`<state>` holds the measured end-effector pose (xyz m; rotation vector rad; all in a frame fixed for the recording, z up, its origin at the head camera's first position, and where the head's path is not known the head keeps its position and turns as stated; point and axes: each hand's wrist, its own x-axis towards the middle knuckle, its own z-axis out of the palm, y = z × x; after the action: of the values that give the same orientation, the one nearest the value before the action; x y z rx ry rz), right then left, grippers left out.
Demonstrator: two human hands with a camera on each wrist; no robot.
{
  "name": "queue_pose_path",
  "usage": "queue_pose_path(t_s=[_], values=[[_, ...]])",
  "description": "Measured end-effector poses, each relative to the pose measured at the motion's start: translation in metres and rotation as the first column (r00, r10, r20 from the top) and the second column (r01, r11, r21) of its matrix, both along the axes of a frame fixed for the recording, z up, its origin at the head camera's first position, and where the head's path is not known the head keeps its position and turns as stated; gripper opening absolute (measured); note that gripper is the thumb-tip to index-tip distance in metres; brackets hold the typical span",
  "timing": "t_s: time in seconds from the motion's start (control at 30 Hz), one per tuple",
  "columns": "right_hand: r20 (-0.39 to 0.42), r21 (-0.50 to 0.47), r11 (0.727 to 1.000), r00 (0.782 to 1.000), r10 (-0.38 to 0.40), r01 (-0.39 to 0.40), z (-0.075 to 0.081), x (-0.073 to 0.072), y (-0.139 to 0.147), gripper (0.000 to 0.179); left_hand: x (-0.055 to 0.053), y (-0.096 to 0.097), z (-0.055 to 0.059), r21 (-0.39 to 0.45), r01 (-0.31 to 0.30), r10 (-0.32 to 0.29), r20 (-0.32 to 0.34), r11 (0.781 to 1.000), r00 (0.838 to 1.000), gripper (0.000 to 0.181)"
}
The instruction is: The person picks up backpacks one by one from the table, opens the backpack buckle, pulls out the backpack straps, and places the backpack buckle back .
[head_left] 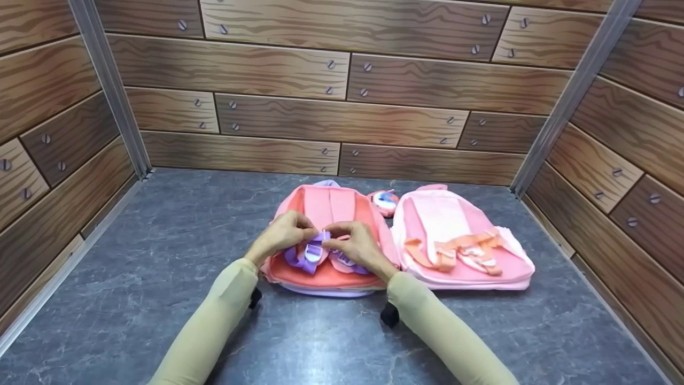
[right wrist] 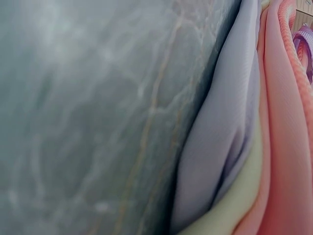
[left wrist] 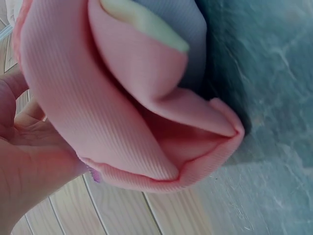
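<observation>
A coral backpack [head_left: 299, 277] lies back side up on the table in the head view. Above it, my left hand [head_left: 284, 233] pinches a purple strap [head_left: 321, 236] between thumb and fingers. My right hand [head_left: 359, 244] pinches the same strap from the other side. Just below the fingers hangs a strap buckle [head_left: 313, 252]; a second buckle [head_left: 345, 259] lies beside it, partly under the right hand. In the left wrist view, the backpack's folded side [left wrist: 88, 107] hides most of my left fingers. The right wrist view shows only the bag's edge [right wrist: 288, 147], not the hand.
A light pink backpack [head_left: 438, 211] with orange straps [head_left: 481, 248] lies close on the right. Between the bags' upper ends sits a small round item [head_left: 385, 202] with a picture. Wood-patterned walls [head_left: 342, 123] enclose the dark marbled table [head_left: 176, 240].
</observation>
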<state>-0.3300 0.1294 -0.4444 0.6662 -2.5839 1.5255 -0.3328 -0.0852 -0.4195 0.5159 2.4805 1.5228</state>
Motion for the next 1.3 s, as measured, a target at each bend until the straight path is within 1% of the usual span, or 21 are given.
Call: queue_pose_path(t_s=[0.07, 0.2, 0.33, 0.47, 0.6, 0.83, 0.97, 1.1, 1.2, 1.3], values=[[0.001, 0.003, 1.000, 1.000, -0.006, 0.006, 0.0002, 0.0005, -0.0001, 0.029, 0.0003, 0.0002, 0.0002, -0.006, -0.007, 0.007, -0.003, 1.000, 1.000, 0.016], [-0.007, 0.001, 1.000, 1.000, -0.001, 0.001, 0.0003, 0.0005, 0.0004, 0.029, 0.0006, 0.0029, 0.0000, -0.040, -0.029, 0.027, -0.051, 0.999, 0.998, 0.015], [-0.015, 0.002, 1.000, 1.000, 0.014, -0.014, -0.0002, -0.0004, 0.0003, 0.027, 0.0006, 0.0053, -0.0014, -0.044, -0.023, 0.019, -0.080, 0.999, 0.997, 0.015], [-0.005, -0.001, 1.000, 1.000, 0.007, -0.007, 0.0003, -0.0013, -0.0003, 0.026, 0.0003, 0.0059, -0.0009, -0.016, -0.003, 0.002, -0.058, 1.000, 0.998, 0.017], [-0.001, -0.012, 1.000, 1.000, 0.005, -0.005, 0.0005, -0.0013, -0.0010, 0.026, -0.0004, 0.0045, -0.0005, 0.005, -0.008, 0.009, -0.032, 1.000, 0.999, 0.017], [0.006, -0.019, 1.000, 1.000, 0.017, -0.017, -0.0010, -0.0011, -0.0010, 0.028, 0.0001, 0.0011, -0.0019, -0.018, -0.025, 0.024, -0.047, 1.000, 0.999, 0.016], [0.013, -0.018, 1.000, 1.000, 0.012, -0.012, -0.0005, -0.0015, -0.0013, 0.027, 0.0003, 0.0018, -0.0027, -0.033, -0.045, 0.044, -0.056, 0.998, 0.997, 0.014], [0.001, -0.012, 1.000, 1.000, 0.006, -0.006, -0.0004, -0.0020, -0.0009, 0.026, -0.0001, 0.0037, -0.0034, -0.037, -0.062, 0.060, -0.060, 0.997, 0.996, 0.013], [-0.004, -0.008, 1.000, 1.000, 0.004, -0.004, -0.0003, -0.0018, -0.0010, 0.026, 0.0005, 0.0053, -0.0029, -0.025, -0.064, 0.063, -0.037, 0.998, 0.997, 0.013], [-0.004, -0.003, 1.000, 1.000, 0.000, 0.000, 0.0001, -0.0018, -0.0017, 0.026, 0.0011, 0.0058, -0.0021, -0.007, -0.054, 0.054, -0.009, 0.998, 0.998, 0.014]])
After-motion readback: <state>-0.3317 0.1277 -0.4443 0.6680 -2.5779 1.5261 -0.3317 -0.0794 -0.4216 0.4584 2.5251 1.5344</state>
